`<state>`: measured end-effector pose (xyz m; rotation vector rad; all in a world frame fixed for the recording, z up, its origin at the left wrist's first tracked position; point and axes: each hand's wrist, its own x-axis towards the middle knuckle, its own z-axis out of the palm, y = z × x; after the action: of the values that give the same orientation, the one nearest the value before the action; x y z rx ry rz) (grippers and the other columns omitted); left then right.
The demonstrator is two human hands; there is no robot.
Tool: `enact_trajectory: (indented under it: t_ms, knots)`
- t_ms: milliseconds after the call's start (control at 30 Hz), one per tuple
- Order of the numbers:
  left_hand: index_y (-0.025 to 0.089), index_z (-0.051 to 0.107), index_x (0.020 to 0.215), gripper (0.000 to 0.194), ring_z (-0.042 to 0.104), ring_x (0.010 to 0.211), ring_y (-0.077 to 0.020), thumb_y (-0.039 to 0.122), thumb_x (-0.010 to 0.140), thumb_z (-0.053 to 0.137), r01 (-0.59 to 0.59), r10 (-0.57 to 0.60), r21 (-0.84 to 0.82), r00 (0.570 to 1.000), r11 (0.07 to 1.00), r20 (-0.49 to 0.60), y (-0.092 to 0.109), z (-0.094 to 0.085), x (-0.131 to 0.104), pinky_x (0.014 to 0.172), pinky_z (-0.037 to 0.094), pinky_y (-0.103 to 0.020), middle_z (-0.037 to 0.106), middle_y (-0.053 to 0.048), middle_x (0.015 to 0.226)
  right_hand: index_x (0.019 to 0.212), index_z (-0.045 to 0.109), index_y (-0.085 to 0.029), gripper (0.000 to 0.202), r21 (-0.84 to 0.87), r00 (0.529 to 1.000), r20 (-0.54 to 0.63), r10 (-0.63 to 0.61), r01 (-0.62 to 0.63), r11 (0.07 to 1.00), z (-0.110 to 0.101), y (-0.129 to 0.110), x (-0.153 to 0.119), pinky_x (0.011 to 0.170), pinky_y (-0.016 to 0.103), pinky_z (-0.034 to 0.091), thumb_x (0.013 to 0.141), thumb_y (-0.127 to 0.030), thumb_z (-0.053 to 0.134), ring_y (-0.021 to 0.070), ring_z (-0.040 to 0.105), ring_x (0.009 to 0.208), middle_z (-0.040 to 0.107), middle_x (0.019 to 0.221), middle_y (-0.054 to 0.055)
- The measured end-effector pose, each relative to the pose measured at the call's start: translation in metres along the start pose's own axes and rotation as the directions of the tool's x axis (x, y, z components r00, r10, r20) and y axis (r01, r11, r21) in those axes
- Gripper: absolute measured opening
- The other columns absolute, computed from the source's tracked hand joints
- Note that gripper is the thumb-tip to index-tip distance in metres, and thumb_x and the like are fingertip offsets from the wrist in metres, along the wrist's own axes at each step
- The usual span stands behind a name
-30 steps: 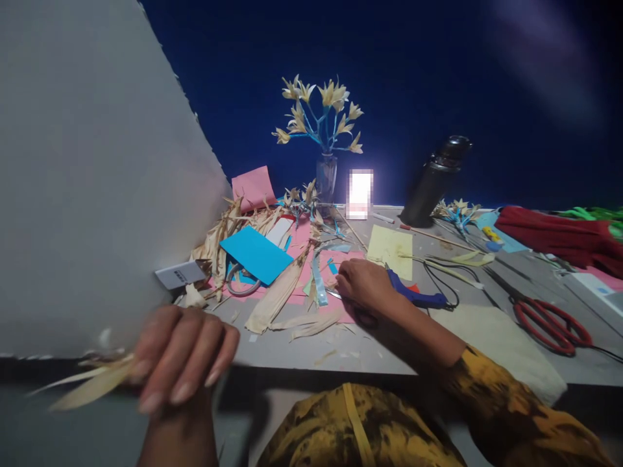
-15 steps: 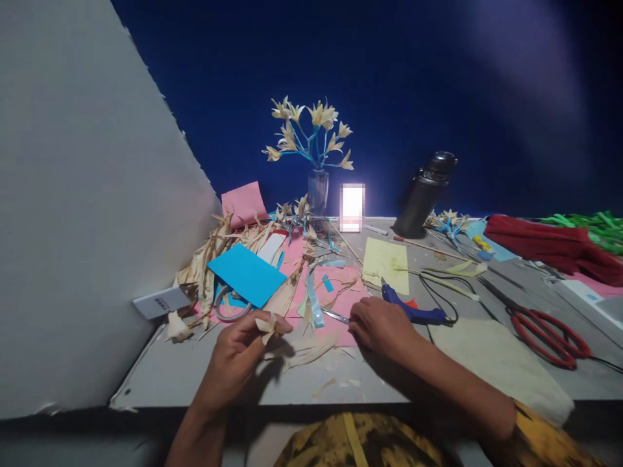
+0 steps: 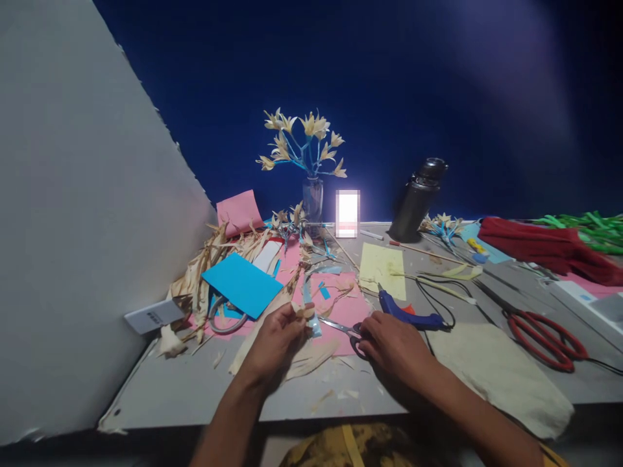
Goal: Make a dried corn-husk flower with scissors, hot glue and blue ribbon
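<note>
Between the thumb and fingers of my left hand (image 3: 275,344) is a small piece of pale dried husk (image 3: 304,312), partly hidden by the fingers. My right hand (image 3: 392,344) is closed around the dark handles of small scissors (image 3: 339,325), whose metal blades point left toward that piece. Under both hands lie a pink sheet (image 3: 344,305) and a light blue ribbon strip (image 3: 315,324). Long husk strips (image 3: 311,362) and small scraps lie on the table just below the scissors.
A blue glue gun (image 3: 409,316) lies right of my right hand, beside a yellow sheet (image 3: 384,263). Red-handled shears (image 3: 545,337) and a folded pale cloth (image 3: 496,370) are farther right. Behind stand a glass vase (image 3: 313,198) of husk flowers and a dark flask (image 3: 416,204).
My left hand has moved right and slightly up with the husk piece, close to the scissor tips. My right hand has lifted the scissors, and their handles now show. The view has shifted slightly.
</note>
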<state>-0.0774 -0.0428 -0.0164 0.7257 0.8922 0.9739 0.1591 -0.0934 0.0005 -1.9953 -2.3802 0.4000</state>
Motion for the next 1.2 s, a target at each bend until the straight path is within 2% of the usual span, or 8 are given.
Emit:
enact_trajectory:
  t_ms: [100,333,500,600,700,867,1000,1200]
  knots:
    - [0.014,0.068,0.076,0.027,0.068,0.082,-0.0148,0.024,0.064,0.091,-0.004,0.004,-0.006,1.000,1.000,-0.020,-0.002,-0.001,0.006,0.075,0.054,-0.026,0.074,-0.009,0.101,0.104,0.069,-0.019,0.017,-0.018,0.999,0.045,-0.006,0.007,1.000,-0.001,0.002,0.000,0.068,0.032,0.039,0.094,-0.030,0.062,0.0260,0.068,0.094,0.071,0.105,0.010]
    - [0.015,0.064,0.079,0.035,0.069,0.107,-0.0254,0.022,0.061,0.093,0.019,-0.022,-0.071,0.999,0.997,-0.040,0.003,-0.012,0.015,0.079,0.059,-0.031,0.074,-0.013,0.114,0.096,0.070,-0.016,0.015,0.021,0.992,0.120,-0.022,0.019,1.000,-0.021,0.013,-0.015,0.065,0.030,0.035,0.092,-0.027,0.061,0.0250,0.067,0.088,0.073,0.098,0.011]
    - [0.012,0.068,0.092,0.019,0.072,0.096,-0.0215,0.012,0.077,0.079,-0.021,0.011,-0.130,0.997,0.991,-0.082,0.015,-0.014,0.013,0.074,0.060,-0.029,0.072,-0.015,0.118,0.093,0.069,-0.019,0.017,0.277,0.992,0.113,0.059,-0.088,0.957,-0.023,0.030,-0.034,0.063,0.028,0.035,0.092,-0.029,0.056,0.0215,0.065,0.076,0.073,0.085,0.005]
    - [0.009,0.068,0.096,0.012,0.071,0.079,-0.0185,0.011,0.084,0.071,-0.041,0.024,-0.171,0.994,0.984,-0.103,0.020,-0.016,0.011,0.065,0.060,-0.029,0.075,-0.013,0.101,0.095,0.069,-0.020,0.020,0.397,0.994,0.092,0.061,-0.092,0.913,-0.012,0.036,-0.038,0.064,0.028,0.038,0.094,-0.032,0.053,0.0208,0.066,0.076,0.074,0.084,0.003]
    - [0.009,0.068,0.096,0.011,0.071,0.076,-0.0184,0.011,0.085,0.069,-0.055,0.035,-0.158,0.991,0.986,-0.127,0.021,-0.018,0.008,0.063,0.060,-0.029,0.075,-0.013,0.095,0.099,0.071,-0.020,0.020,0.294,0.997,0.009,0.074,-0.074,0.953,0.001,0.036,-0.039,0.070,0.030,0.043,0.093,-0.031,0.055,0.0241,0.069,0.086,0.076,0.093,0.006]
    - [0.008,0.069,0.095,0.013,0.072,0.095,-0.0231,0.005,0.082,0.070,0.018,-0.027,-0.068,0.990,0.998,-0.136,0.023,-0.016,0.004,0.076,0.062,-0.033,0.072,-0.017,0.115,0.106,0.074,-0.020,0.020,0.053,0.992,-0.082,0.099,-0.095,0.994,0.012,0.030,-0.040,0.074,0.032,0.047,0.093,-0.025,0.059,0.0276,0.072,0.092,0.078,0.103,0.011]
    - [0.010,0.070,0.092,0.012,0.072,0.101,-0.0249,0.006,0.081,0.072,0.018,-0.023,-0.066,0.997,0.998,-0.077,0.026,-0.016,0.002,0.083,0.062,-0.037,0.069,-0.017,0.125,0.109,0.073,-0.021,0.021,0.020,0.992,-0.089,0.095,-0.094,0.995,0.015,0.023,-0.040,0.073,0.033,0.050,0.093,-0.027,0.062,0.0282,0.073,0.091,0.078,0.108,0.011]
    - [0.009,0.070,0.097,0.019,0.073,0.086,-0.0211,0.010,0.079,0.076,0.060,-0.060,-0.044,0.998,0.997,-0.007,0.025,-0.016,0.008,0.083,0.060,-0.036,0.073,-0.014,0.101,0.110,0.074,-0.021,0.021,-0.023,0.990,-0.127,0.067,-0.070,0.997,0.018,0.020,-0.042,0.069,0.032,0.051,0.093,-0.027,0.062,0.0270,0.074,0.090,0.077,0.109,0.010]
